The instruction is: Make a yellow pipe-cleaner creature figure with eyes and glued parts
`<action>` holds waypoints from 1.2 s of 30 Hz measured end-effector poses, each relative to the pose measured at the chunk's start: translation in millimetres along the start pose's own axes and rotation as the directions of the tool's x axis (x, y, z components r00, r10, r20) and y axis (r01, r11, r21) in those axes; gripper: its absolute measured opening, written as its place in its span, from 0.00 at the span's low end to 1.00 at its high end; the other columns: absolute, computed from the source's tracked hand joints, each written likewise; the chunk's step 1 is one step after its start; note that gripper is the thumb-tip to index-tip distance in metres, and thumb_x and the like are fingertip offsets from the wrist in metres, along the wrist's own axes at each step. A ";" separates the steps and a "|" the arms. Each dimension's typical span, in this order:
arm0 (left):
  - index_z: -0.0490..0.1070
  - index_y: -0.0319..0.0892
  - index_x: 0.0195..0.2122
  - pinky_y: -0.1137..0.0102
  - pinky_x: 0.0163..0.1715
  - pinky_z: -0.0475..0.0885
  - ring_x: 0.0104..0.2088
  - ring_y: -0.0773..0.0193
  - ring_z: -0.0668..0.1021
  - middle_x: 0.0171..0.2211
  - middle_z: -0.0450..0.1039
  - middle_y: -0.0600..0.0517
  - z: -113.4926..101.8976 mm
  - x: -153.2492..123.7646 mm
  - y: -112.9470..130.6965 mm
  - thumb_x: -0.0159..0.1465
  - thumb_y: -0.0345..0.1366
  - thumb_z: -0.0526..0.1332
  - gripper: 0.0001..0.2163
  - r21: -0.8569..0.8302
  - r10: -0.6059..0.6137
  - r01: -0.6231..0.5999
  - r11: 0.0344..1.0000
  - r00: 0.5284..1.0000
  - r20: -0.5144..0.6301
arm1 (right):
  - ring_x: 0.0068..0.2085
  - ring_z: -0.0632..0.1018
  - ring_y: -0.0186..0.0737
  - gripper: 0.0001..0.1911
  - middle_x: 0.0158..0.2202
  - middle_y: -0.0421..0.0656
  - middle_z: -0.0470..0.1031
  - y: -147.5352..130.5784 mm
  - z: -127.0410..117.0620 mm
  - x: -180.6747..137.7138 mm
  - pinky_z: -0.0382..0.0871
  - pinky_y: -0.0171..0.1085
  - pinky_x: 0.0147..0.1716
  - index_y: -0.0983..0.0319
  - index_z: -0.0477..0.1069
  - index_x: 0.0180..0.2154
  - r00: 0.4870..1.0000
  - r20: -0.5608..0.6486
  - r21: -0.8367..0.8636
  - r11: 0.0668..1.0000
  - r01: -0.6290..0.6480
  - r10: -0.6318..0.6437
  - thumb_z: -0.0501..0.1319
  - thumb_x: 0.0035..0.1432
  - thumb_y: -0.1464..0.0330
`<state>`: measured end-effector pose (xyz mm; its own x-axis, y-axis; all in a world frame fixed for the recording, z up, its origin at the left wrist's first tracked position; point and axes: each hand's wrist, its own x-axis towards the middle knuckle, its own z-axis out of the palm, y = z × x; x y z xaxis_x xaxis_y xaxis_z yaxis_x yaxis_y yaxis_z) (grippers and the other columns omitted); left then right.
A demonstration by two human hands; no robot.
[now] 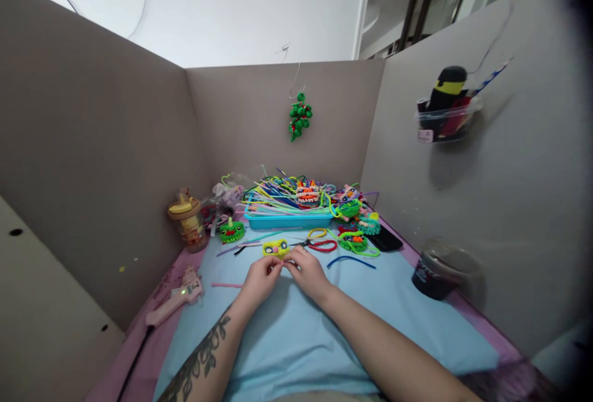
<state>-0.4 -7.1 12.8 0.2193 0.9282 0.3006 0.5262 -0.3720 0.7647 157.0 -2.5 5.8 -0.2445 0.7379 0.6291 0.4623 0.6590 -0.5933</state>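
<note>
My left hand [263, 275] and my right hand [306, 269] meet fingertip to fingertip above the blue cloth, both closed in a pinch. Whatever sits between the fingertips is too small and hidden to name. Just beyond them lies a fuzzy yellow piece [275, 246] with two eyes and a pink nose, made of pipe cleaner. Red-handled scissors [323, 246] rest past my right hand, with another yellow loop [317, 233] beside them. To the left of my left hand is a pink pipe cleaner [226, 285]; a dark blue one [351, 258] lies to the right.
A blue tray [287, 221] heaped with pipe cleaners stands at the back. Around it are a green figure [231, 231], more fuzzy figures [353, 241], a phone [386, 239] and a cup [189, 223]. A pink glue gun [175, 303] lies left, a dark jar [433, 272] right.
</note>
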 end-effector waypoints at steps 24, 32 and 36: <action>0.65 0.42 0.30 0.75 0.27 0.61 0.26 0.66 0.71 0.26 0.71 0.54 -2.9 -6.4 -0.7 0.57 0.32 0.55 0.01 0.188 0.052 -0.055 0.981 0.998 0.021 | 0.28 0.70 0.34 0.06 0.23 0.39 0.71 6.5 9.5 -0.4 0.61 0.31 0.29 0.63 0.72 0.23 0.978 0.052 0.082 0.975 -0.207 0.203 0.60 0.49 0.73; 0.60 0.43 0.32 0.74 0.28 0.60 0.28 0.65 0.71 0.28 0.70 0.53 -3.2 -6.5 2.0 0.58 0.31 0.54 0.02 0.238 -0.002 -0.001 0.971 1.000 0.012 | 0.28 0.67 0.32 0.08 0.22 0.38 0.67 4.1 9.5 1.3 0.58 0.31 0.29 0.64 0.68 0.20 0.975 0.123 0.090 0.976 -0.197 0.186 0.57 0.49 0.75; 0.62 0.43 0.31 0.74 0.28 0.60 0.29 0.65 0.71 0.28 0.70 0.53 -2.7 -6.6 1.7 0.58 0.31 0.54 0.01 0.226 0.033 -0.037 0.973 0.999 0.022 | 0.24 0.64 0.30 0.06 0.20 0.37 0.64 6.0 7.8 2.0 0.56 0.30 0.25 0.64 0.66 0.20 0.921 0.242 0.256 0.896 -0.364 0.305 0.57 0.47 0.72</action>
<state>-3.2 -13.8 13.6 0.2547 0.9150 0.3131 0.6895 -0.3988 0.6046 152.6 4.1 -0.4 -0.2902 0.9159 0.2772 0.2845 0.3591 -0.8889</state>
